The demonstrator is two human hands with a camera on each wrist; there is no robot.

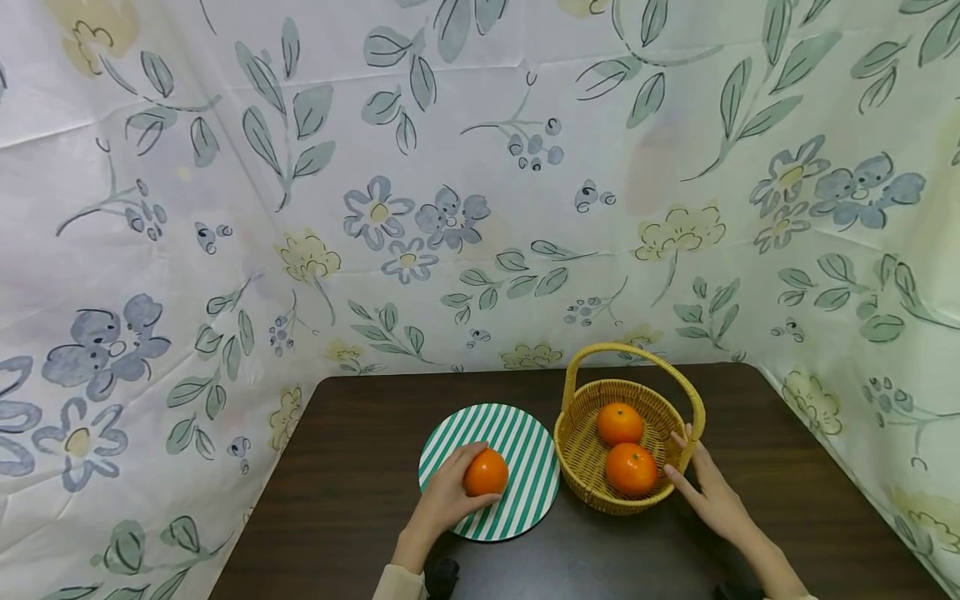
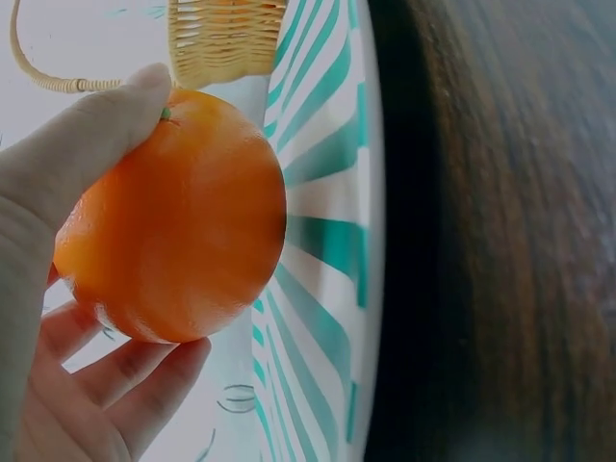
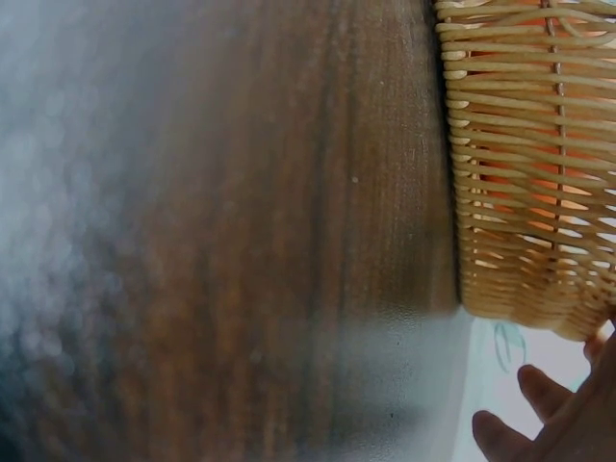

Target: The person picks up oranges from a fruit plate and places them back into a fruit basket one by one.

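Note:
In the head view my left hand (image 1: 452, 493) holds an orange (image 1: 486, 472) over a round plate (image 1: 525, 500) with green and white stripes. The left wrist view shows the thumb and fingers on opposite sides of the orange (image 2: 183, 221), near its green stem end. Whether the fruit touches the plate I cannot tell. To the right stands a yellow wicker basket (image 1: 588, 492) with a tall arched handle. Two more oranges (image 1: 631, 469) lie inside it. My right hand (image 1: 712, 492) rests against the basket's right side by the handle, fingers spread.
Plate and basket stand side by side on a dark brown wooden table (image 1: 352, 492). Floral cloth (image 1: 525, 208) hangs behind the table and along both sides. The basket's handle (image 1: 630, 348) arches well above its rim.

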